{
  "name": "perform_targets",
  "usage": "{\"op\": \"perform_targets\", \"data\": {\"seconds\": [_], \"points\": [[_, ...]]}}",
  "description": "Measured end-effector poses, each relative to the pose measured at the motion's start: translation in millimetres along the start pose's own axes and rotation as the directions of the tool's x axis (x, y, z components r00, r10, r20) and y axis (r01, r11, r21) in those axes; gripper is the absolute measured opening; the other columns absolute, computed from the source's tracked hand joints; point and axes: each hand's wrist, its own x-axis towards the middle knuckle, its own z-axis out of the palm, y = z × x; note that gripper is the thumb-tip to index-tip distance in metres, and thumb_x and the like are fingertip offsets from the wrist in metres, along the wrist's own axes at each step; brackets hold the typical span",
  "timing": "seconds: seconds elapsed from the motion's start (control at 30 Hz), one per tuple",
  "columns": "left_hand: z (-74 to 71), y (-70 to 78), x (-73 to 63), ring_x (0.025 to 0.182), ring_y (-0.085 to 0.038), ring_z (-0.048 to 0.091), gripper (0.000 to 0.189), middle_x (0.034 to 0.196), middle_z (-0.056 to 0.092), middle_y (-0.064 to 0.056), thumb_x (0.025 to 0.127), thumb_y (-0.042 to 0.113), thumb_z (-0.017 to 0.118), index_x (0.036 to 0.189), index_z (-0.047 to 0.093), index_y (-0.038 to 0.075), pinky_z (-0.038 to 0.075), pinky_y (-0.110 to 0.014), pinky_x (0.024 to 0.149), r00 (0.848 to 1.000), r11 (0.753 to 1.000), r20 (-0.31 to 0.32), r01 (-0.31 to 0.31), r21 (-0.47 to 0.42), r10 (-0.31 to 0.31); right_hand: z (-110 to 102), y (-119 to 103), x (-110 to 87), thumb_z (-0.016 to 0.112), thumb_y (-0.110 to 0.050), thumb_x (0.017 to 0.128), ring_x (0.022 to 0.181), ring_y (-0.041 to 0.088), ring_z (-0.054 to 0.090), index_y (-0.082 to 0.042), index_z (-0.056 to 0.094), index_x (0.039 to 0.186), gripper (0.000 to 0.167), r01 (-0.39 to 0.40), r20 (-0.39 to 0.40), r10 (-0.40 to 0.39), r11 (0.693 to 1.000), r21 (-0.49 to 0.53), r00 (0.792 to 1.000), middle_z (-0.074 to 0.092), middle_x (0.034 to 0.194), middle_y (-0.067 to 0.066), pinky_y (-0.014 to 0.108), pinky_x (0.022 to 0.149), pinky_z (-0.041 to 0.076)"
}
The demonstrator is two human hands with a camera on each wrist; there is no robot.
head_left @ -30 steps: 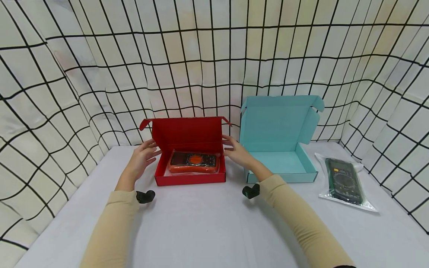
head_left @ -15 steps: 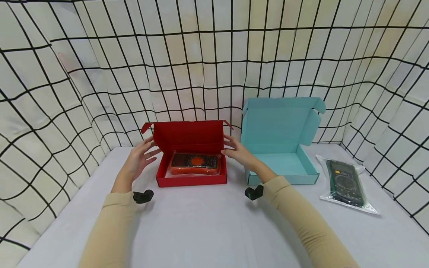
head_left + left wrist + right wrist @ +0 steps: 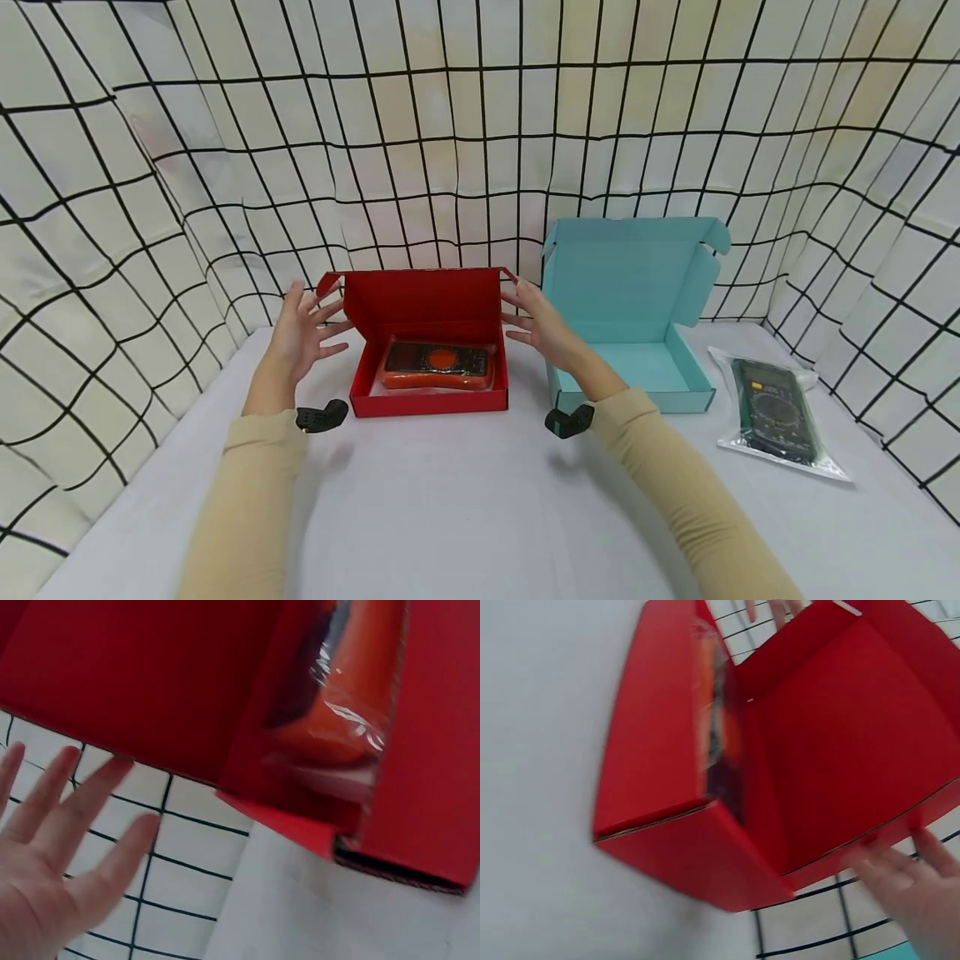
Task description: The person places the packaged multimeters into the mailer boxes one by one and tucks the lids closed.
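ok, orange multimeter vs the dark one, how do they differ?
Colour: the orange multimeter has an orange case and dial; the dark multimeter has a blackish front and dark dial.
Place: the orange multimeter sits in the red box, the dark multimeter on the white table.
Pose: the orange multimeter lies crosswise; the dark multimeter runs mostly front-to-back.
Shared: both in clear plastic.
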Motion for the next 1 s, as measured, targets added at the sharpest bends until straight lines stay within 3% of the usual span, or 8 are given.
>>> {"op": "perform_targets", "data": {"seconds": [0.13, 0.3, 0.47, 0.83, 1.0], "points": [[3.8, 10.9, 2.7, 0.150, -0.049, 0.021, 0.089, 0.169, 0.013, -0.017, 0.097, 0.077, 0.030, 0.166, 0.021, 0.021, 0.017, -0.068, 0.117, 0.999, 0.996, 0.020, 0.045, 0.075, -0.047, 2.4, -11.0, 3.7, 0.034, -0.048, 0.110, 0.142, 0.040, 0.041, -0.012, 0.019, 0.163, 0.066, -0.020, -0.029, 0.018, 0.998, -0.062, 0.999, 0.032, 0.163, 0.013, 0.063, 0.111, 0.036], [6.4, 23.4, 6.3, 0.150, -0.049, 0.020, 0.095, 0.169, 0.011, -0.018, 0.095, 0.080, 0.028, 0.166, 0.016, 0.018, 0.017, -0.068, 0.117, 0.991, 0.988, 0.034, 0.123, 0.089, -0.126, 7.0, -21.8, 5.6, 0.035, -0.050, 0.109, 0.141, 0.040, 0.042, -0.016, 0.027, 0.162, 0.063, -0.040, -0.063, 0.035, 0.995, -0.086, 0.997, 0.034, 0.162, 0.011, 0.065, 0.109, 0.038], [7.8, 30.4, 8.5, 0.150, -0.050, 0.021, 0.097, 0.170, 0.009, -0.019, 0.095, 0.077, 0.035, 0.166, 0.011, 0.015, 0.018, -0.071, 0.115, 0.984, 0.981, 0.059, 0.162, 0.103, -0.168, 9.7, -22.5, 5.6, 0.034, -0.052, 0.109, 0.143, 0.040, 0.040, -0.015, 0.025, 0.163, 0.065, -0.062, -0.080, 0.053, 0.991, -0.115, 0.995, 0.033, 0.162, 0.010, 0.067, 0.109, 0.035], [6.3, 27.4, 5.3, 0.150, -0.050, 0.020, 0.094, 0.170, 0.006, -0.017, 0.097, 0.072, 0.041, 0.166, 0.008, 0.016, 0.017, -0.071, 0.115, 0.981, 0.983, 0.091, 0.164, 0.081, -0.171, 20.1, -20.6, 5.1, 0.042, -0.059, 0.105, 0.136, 0.037, 0.050, -0.016, 0.039, 0.154, 0.066, -0.084, -0.193, 0.064, 0.992, -0.097, 0.979, 0.043, 0.156, 0.008, 0.064, 0.107, 0.040], [2.0, 23.7, 2.5, 0.147, -0.051, 0.025, 0.076, 0.169, 0.013, -0.018, 0.100, 0.068, 0.043, 0.159, 0.031, 0.022, 0.021, -0.071, 0.113, 0.988, 0.988, 0.097, 0.110, 0.111, -0.121, 19.0, -21.1, 5.2, 0.044, -0.054, 0.105, 0.134, 0.038, 0.051, -0.014, 0.038, 0.153, 0.063, -0.069, -0.178, 0.049, 0.992, -0.104, 0.983, 0.044, 0.155, 0.009, 0.062, 0.105, 0.042]]}}
